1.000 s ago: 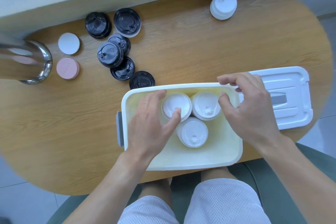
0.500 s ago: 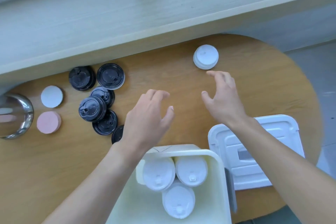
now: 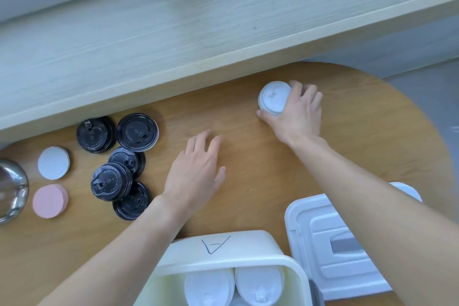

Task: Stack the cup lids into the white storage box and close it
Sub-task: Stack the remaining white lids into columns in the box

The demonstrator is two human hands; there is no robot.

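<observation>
Black lids (image 3: 116, 164): six; right hand (image 3: 295, 117) grips white stack (image 3: 274, 98).

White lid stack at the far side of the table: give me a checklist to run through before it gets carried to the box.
1. Right hand wrapped around the white lid stack: ok.
2. Stack lifted clear of the table: cannot tell.
3. White storage box open: ok.
4. Free room in the box beside the lids already inside: cannot tell, cropped.
5. Left hand empty, free to help: ok.
6. Box cover off, beside the box: ok.
</observation>
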